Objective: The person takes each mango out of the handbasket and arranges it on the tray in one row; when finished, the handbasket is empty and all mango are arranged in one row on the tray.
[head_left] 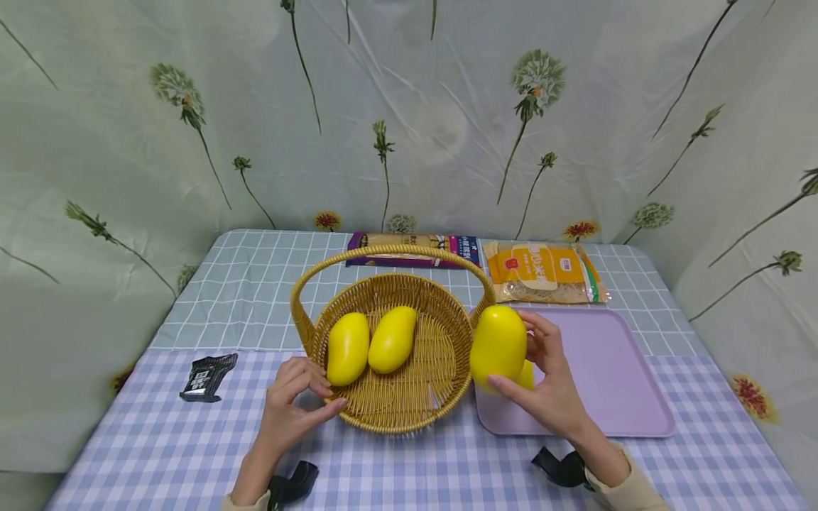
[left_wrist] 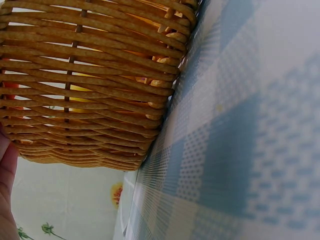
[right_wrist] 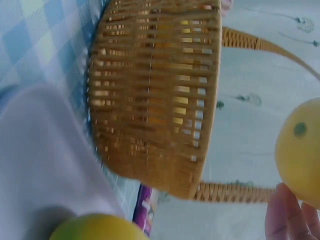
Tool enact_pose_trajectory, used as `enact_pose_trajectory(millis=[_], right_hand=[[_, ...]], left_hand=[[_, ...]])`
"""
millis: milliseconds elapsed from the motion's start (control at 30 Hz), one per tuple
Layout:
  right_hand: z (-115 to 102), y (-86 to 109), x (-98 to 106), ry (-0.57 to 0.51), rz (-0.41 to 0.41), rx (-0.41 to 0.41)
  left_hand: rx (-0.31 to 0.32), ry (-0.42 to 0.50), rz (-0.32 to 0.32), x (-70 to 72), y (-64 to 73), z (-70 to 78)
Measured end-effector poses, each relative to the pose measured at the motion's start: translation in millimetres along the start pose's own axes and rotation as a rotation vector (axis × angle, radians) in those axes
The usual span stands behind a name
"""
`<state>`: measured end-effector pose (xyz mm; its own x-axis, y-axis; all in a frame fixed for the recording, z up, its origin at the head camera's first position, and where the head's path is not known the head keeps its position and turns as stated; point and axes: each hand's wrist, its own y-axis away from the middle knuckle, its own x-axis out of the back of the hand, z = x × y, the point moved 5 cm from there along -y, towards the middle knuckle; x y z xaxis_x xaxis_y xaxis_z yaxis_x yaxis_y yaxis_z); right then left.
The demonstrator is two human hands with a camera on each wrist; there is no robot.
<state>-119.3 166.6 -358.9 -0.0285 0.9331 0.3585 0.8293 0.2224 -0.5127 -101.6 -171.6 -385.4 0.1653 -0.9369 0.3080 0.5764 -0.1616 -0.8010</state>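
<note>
Two yellow mangoes, one on the left (head_left: 348,349) and one beside it (head_left: 393,340), lie in the left half of a round wicker basket (head_left: 434,355) with a tall arched handle. My left hand (head_left: 295,404) grips the basket's front-left rim between fingers and thumb; its fingertips show at the edge of the left wrist view. A third mango (head_left: 498,345) is pinched in my right hand (head_left: 552,383), raised beside the basket's right side. Below it, another mango (right_wrist: 97,229) sits on the lilac tray (head_left: 613,369), mostly hidden behind the held one in the head view.
Behind the basket lies a long purple packet (head_left: 465,250). An orange bag of grain (head_left: 543,273) stands out behind the tray. On the left is a small black wrapper (head_left: 208,377). A checked cloth (head_left: 396,468) covers the table, and a floral curtain (head_left: 441,142) hangs around it.
</note>
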Motion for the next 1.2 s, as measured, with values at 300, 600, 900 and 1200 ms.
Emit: enact_pose_trajectory(millis=[300,600,900,1200], right_hand=[[12.6,2.0,30.3,0.038,0.172,-0.119],[45.3,7.6,55.4,0.142,0.247,-0.321],[75.1,14.9,71.2,0.258,0.259,-0.437],[93.4,18.7,75.9,0.376,0.131,-0.59]], left_hand=[[0.002,0.005,-0.004,0.0,-0.3,-0.4],[-0.011,0.005,0.002,0.1,-1.1,0.8],[-0.019,0.007,0.001,-1.3,-1.5,0.2],[-0.033,0.008,0.006,-0.1,-0.8,-0.1]])
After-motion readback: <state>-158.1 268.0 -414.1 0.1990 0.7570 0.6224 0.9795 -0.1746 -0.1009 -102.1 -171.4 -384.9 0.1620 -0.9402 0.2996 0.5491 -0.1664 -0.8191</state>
